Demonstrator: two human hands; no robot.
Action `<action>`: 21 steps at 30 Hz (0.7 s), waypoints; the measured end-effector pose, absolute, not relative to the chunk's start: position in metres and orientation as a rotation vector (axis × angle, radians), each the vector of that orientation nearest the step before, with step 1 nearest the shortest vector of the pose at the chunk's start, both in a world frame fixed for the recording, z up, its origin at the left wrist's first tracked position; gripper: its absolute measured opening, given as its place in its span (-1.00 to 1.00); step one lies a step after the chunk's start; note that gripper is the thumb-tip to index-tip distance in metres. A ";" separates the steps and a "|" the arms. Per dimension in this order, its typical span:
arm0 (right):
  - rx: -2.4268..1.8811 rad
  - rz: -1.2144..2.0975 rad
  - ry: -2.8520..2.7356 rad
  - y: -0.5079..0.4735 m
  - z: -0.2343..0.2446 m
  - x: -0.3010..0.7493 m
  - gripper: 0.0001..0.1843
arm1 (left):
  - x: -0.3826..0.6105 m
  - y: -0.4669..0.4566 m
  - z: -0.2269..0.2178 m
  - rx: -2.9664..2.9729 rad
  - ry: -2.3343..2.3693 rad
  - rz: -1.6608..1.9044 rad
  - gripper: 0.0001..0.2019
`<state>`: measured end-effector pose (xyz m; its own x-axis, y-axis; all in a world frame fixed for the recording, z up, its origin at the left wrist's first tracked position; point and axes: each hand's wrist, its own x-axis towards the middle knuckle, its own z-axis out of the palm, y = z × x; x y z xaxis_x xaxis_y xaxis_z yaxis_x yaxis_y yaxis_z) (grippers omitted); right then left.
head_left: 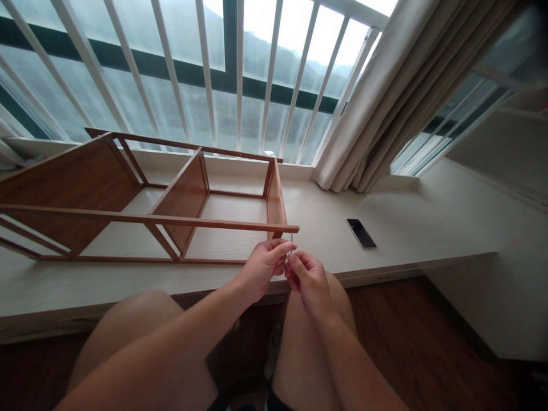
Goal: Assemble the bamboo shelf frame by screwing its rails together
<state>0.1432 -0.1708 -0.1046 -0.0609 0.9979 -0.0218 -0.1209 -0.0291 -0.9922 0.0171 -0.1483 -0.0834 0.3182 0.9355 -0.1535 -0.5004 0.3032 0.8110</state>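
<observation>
A brown wooden shelf unit (184, 217) lies on its side on the pale window ledge. By the right end of its near rail, a thin metal rod (291, 237) stands upright, its top close to the wood. My left hand (266, 262) is closed, with thumb and fingers pinched around the rod. Just below and to the right, my right hand (309, 279) is closed in a pinch at the rod's lower part. The fingers hide the rod's lower end, so its exact kind does not show.
A black phone (362, 234) lies on the pale ledge (317, 211) to the right. Beige curtains (368, 114) hang beside the barred window (240, 74). My knees are under the ledge's front edge, above a dark wooden floor (394, 342).
</observation>
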 end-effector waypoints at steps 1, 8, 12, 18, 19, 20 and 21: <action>-1.088 1.347 -1.111 -0.172 -0.106 0.142 -0.59 | 0.018 -0.149 -0.083 0.736 0.716 1.074 -0.71; -1.134 1.234 -1.176 -0.176 -0.110 0.140 -0.55 | 0.018 -0.147 -0.086 0.660 0.680 1.095 -0.70; -1.179 0.948 -1.420 -0.177 -0.113 0.143 -0.55 | 0.016 -0.144 -0.090 0.601 0.613 1.067 -0.71; -1.085 0.726 -1.511 -0.177 -0.123 0.150 -0.66 | 0.013 -0.145 -0.090 0.499 0.488 1.035 -0.79; -1.071 0.712 -1.530 -0.177 -0.125 0.151 -0.69 | 0.012 -0.146 -0.090 0.491 0.473 1.028 -0.80; -1.061 0.699 -1.550 -0.178 -0.126 0.153 -0.72 | 0.011 -0.146 -0.090 0.485 0.463 1.021 -0.81; -1.056 0.687 -1.567 -0.178 -0.128 0.154 -0.76 | 0.010 -0.147 -0.090 0.478 0.457 1.017 -0.82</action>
